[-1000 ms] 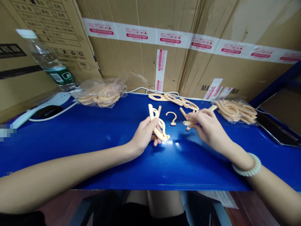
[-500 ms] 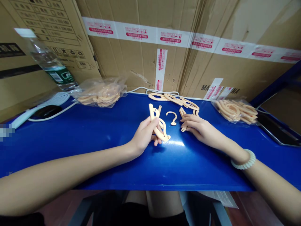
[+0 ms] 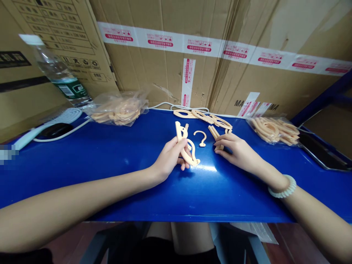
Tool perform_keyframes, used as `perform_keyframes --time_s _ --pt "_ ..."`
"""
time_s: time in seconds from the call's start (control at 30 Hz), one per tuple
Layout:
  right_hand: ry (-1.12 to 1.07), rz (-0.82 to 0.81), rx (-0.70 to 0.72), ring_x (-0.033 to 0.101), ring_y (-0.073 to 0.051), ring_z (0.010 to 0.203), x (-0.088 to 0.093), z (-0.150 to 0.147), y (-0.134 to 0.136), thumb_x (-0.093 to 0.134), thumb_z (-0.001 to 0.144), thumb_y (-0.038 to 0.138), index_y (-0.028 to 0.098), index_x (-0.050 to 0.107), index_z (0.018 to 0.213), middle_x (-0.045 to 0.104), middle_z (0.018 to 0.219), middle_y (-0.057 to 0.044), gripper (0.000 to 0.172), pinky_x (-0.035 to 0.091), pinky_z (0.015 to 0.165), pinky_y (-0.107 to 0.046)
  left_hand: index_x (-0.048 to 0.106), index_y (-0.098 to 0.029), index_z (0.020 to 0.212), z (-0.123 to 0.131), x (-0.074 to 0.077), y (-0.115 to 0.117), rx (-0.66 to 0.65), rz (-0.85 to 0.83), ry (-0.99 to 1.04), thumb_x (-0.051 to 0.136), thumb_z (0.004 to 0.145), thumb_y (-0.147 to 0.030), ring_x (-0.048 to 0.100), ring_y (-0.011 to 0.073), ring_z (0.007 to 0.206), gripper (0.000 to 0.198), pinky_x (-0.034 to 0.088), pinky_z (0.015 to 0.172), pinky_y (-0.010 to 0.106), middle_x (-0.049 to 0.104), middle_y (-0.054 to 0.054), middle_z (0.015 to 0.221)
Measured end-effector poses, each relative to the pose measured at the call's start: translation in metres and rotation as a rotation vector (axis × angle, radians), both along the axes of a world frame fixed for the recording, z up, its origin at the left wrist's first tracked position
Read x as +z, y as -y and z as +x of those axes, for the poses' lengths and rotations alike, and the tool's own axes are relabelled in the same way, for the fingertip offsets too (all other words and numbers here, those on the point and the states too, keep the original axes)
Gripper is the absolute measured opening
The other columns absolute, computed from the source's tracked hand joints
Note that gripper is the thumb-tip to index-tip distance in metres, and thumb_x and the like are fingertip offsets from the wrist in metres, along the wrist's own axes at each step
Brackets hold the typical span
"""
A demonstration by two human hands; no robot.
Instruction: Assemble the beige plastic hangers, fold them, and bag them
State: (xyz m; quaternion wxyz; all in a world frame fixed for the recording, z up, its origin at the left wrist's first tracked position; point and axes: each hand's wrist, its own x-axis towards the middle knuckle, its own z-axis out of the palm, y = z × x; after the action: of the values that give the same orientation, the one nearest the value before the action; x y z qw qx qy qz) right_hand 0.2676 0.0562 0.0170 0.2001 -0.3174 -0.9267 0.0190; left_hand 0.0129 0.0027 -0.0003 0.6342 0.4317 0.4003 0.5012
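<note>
My left hand (image 3: 172, 156) is closed around cream plastic folding-hanger pieces (image 3: 189, 158), held above the blue table with their ends sticking up past the thumb. To the right, my right hand (image 3: 233, 148) has its fingers bent over more slim cream hanger pieces (image 3: 213, 131) at the table surface; the fingers partly cover them. Between the two hands a loose cream hanger hook (image 3: 202, 139) lies on the table, touched by neither. Behind it rests a row of flat oval hanger pieces (image 3: 202, 116).
Bags of cream hanger parts lie at the back left (image 3: 118, 110) and right (image 3: 275, 130). On the left are a water bottle (image 3: 67, 84), a hairbrush (image 3: 66, 115) and a black oval object (image 3: 53, 129). A dark phone-like slab (image 3: 324, 152) lies far right. Cardboard boxes (image 3: 165, 73) wall the back.
My right hand has shifted slightly and the pieces under its fingers have turned a little. The left hand stays nearly in place with its pieces.
</note>
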Motion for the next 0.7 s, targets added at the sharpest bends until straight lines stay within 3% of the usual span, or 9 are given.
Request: perform_keyframes --time_s 0.3,0.5,0.7 --pt "-0.043 0.034 -0.003 0.066 -0.029 0.1 0.0 -0.003 0.003 0.062 0.094 0.021 0.016 0.072 0.103 0.07 0.105 -0.014 0.014 0.057 0.09 -0.049 0.051 -0.017 0.096 0.0 0.0 -0.001 0.015 0.048 -0.006 0.055 0.086 -0.03 0.064 0.017 0.057 0.016 0.047 0.044 0.022 0.066 0.002 0.068" --pt "-0.258 0.045 -0.014 0.07 -0.024 0.102 0.005 -0.015 0.019 0.05 0.091 0.005 0.02 0.072 0.096 0.073 0.108 -0.01 0.027 0.057 0.09 -0.042 0.056 -0.014 0.118 -0.007 0.002 -0.005 0.003 0.277 -0.155 0.057 0.092 -0.029 0.061 0.0135 0.064 0.03 0.052 0.061 0.024 0.062 -0.002 0.074" --pt "-0.283 -0.002 0.003 0.073 -0.02 0.09 0.004 -0.024 0.03 0.049 0.088 0.003 0.021 0.071 0.098 0.077 0.097 -0.005 0.03 0.059 0.08 -0.034 0.057 -0.016 0.118 -0.009 -0.003 -0.007 -0.066 0.326 -0.205 0.059 0.095 -0.037 0.063 0.0138 0.059 0.032 0.049 0.055 0.023 0.063 -0.001 0.075"
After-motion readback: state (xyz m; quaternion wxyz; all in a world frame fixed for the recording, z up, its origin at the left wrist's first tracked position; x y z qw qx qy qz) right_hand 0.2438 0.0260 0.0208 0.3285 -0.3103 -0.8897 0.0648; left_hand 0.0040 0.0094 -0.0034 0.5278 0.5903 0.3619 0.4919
